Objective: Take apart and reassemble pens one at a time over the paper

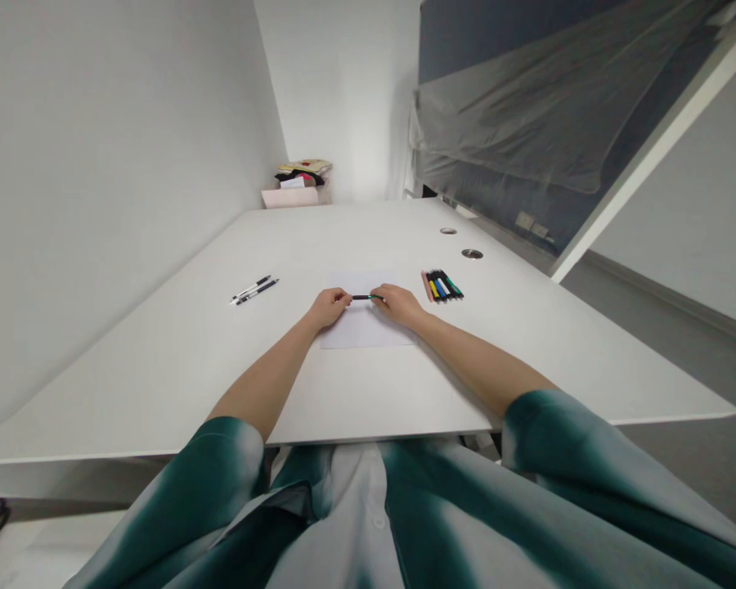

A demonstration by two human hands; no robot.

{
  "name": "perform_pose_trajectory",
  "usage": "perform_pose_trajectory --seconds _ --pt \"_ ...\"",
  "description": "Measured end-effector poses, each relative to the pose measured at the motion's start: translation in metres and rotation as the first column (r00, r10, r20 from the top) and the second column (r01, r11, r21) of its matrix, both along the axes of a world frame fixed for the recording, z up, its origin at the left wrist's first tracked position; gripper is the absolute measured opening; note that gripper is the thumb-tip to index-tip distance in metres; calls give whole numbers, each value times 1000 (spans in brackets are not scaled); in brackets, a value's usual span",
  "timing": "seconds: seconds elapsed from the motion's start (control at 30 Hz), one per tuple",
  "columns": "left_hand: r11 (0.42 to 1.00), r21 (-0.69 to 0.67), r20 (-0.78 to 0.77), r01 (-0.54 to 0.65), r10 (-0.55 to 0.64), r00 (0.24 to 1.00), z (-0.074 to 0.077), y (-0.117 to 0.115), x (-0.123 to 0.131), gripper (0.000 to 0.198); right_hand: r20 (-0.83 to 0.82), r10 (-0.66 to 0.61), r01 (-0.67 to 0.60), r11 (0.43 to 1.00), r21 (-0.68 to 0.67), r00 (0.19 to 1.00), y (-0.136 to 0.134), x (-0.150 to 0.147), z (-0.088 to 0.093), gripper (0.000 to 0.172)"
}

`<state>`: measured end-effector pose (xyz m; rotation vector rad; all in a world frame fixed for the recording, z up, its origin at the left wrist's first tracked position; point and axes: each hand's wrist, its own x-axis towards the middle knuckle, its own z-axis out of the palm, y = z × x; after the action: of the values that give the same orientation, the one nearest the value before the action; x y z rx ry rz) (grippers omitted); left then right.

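Note:
Between my two hands a dark marker with a green part (361,297) lies level above a white sheet of paper (368,331). My left hand (331,307) pinches its left end with closed fingers. At the other end, my right hand (398,304) is closed around the green part. Whether the cap is on or off is too small to tell. To the right of my right hand sits a row of several coloured markers (442,286), side by side. Left of my left hand rest pens (254,290) with black and white barrels, lying slantwise.
The white table (233,393) runs back to a pile of cloth and a pale box (291,196). Two round metal cable-hole covers (472,254) are set in its right side. A wall (98,164) borders the left; a plastic-draped partition (509,123) stands at right.

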<state>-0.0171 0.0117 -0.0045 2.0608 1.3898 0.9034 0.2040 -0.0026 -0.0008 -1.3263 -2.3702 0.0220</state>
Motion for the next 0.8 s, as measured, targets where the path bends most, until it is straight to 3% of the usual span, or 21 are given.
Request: perform_pose_trajectory --seconds 0.23,0.37,0.47,0.57,0.67,0.73,0.8 --pt "997 57 39 -45 43 998 1 -2 0 23 -184 -110 110 994 -8 977 1 3 2 25" --pt "992 103 8 -78 78 997 2 -4 -2 17 -423 -238 190 970 -153 874 12 10 1 24" --pt "988 146 -90 -55 69 994 4 -8 -2 16 -670 -282 84 946 -312 686 20 12 0 19" --pt "981 192 -196 -7 45 979 5 -12 -1 18 -849 -369 -125 888 -442 378 22 10 4 14" --pt "975 220 -265 14 46 963 5 -13 1 19 -889 -451 -295 841 -454 81 20 6 10 13" --pt "971 239 -294 19 54 954 5 -12 1 20 -875 -484 -343 821 -457 8 18 5 12 14" --pt "965 261 -318 18 68 946 4 -12 2 20 -871 -491 -361 806 -469 37 16 4 13 14"
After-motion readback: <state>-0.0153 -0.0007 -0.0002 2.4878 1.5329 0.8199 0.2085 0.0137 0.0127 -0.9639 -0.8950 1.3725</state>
